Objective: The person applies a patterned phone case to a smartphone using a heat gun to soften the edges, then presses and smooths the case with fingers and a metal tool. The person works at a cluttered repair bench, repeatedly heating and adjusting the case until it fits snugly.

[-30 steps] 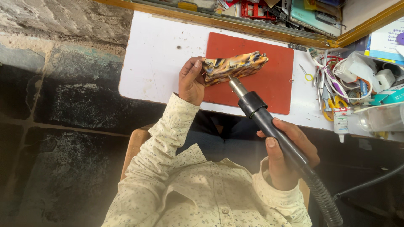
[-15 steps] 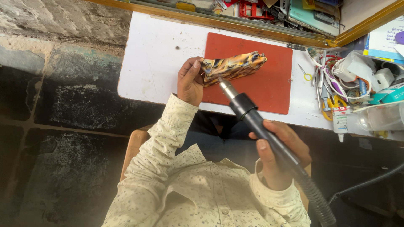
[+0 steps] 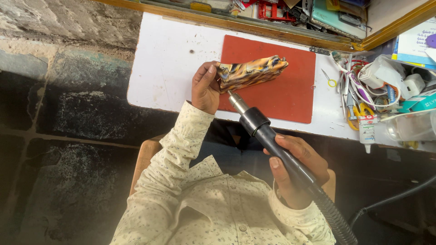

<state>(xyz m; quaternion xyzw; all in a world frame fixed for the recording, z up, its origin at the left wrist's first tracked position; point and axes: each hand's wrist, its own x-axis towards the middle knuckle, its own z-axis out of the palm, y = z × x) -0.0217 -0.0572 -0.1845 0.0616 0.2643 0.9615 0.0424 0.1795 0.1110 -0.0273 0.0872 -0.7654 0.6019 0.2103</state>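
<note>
My left hand (image 3: 205, 87) grips one end of a flat case with a swirled orange, blue and yellow pattern (image 3: 252, 72), held on edge above a red mat (image 3: 290, 95). My right hand (image 3: 295, 170) is wrapped around the black handle of a hot-air tool (image 3: 268, 136) with a corrugated hose. The tool's metal nozzle (image 3: 235, 100) points up at the underside of the case near my left hand, just below it.
The red mat lies on a white table (image 3: 168, 63). At the right lie a tangle of cables, scissors (image 3: 352, 109), a small tube (image 3: 367, 129), a white charger (image 3: 413, 84) and a clear container (image 3: 411, 127). A cluttered wooden shelf (image 3: 281, 13) runs along the far edge. Dark stone floor lies left.
The tool and my right hand have shifted left and down, bringing the nozzle from mid-case to the end near my left hand. The case stays held in the same place.
</note>
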